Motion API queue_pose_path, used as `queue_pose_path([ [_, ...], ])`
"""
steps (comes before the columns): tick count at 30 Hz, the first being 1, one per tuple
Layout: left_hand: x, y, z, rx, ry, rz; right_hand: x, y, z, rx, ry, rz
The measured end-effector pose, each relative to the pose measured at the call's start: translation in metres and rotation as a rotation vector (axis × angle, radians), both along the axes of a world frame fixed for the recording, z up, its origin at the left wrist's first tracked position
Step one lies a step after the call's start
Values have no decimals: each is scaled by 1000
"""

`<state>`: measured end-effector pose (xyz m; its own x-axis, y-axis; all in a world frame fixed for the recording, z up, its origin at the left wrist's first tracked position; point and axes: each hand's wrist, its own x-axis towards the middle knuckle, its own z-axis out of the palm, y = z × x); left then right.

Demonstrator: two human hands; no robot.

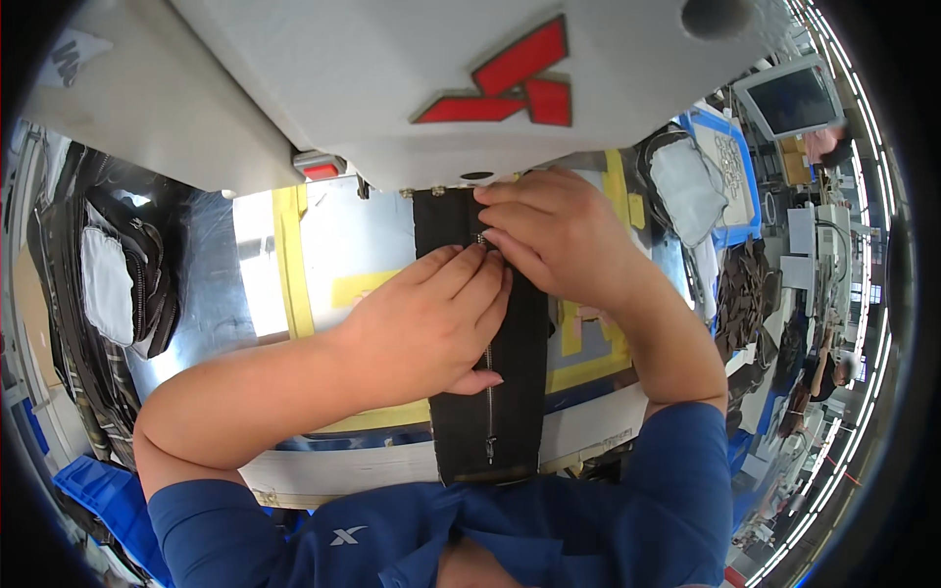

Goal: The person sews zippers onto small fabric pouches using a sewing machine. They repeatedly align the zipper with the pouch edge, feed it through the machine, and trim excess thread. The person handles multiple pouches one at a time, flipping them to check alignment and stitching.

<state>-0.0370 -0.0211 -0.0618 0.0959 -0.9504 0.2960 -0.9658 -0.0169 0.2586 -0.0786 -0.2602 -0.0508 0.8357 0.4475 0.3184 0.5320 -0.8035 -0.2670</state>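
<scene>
A long black fabric piece (pixel 461 431) with a metal zipper (pixel 490 392) down its middle runs from under the machine head toward my body. The zipper's slider (pixel 490 451) hangs at the near end. My left hand (pixel 431 314) lies across the fabric, fingers extended side by side and thumb apart, its fingertips over the zipper. Farther up, my right hand (pixel 559 230) has thumb and fingertips close together at the fabric by the zipper teeth, just below the machine. The white machine head (pixel 372 88) bears a red emblem and hides the fabric's far end.
Yellow tape (pixel 292 255) marks the worktable. Dark zippered pieces with white patches (pixel 108 284) are piled at left; another white-patched piece (pixel 686 186) lies at right beside a blue-edged tray (pixel 730 176). A blue crate (pixel 108 500) stands lower left. A monitor (pixel 792 98) and distant people are at right.
</scene>
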Motion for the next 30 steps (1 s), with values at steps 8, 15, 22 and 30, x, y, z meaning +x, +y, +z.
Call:
queue_pose_path([
  [8, 10, 1, 0, -34, 6, 234, -2, 1, -5, -6, -45, -24],
  [15, 13, -1, 5, 63, 2, 226, -3, 4, -5, -57, -94, -30],
  [22, 15, -3, 12, 146, -19, 259, -8, 6, -7, -49, -84, -79],
  [30, 15, -3, 16, 152, 9, 256, -21, -1, 2, -31, 91, -60],
])
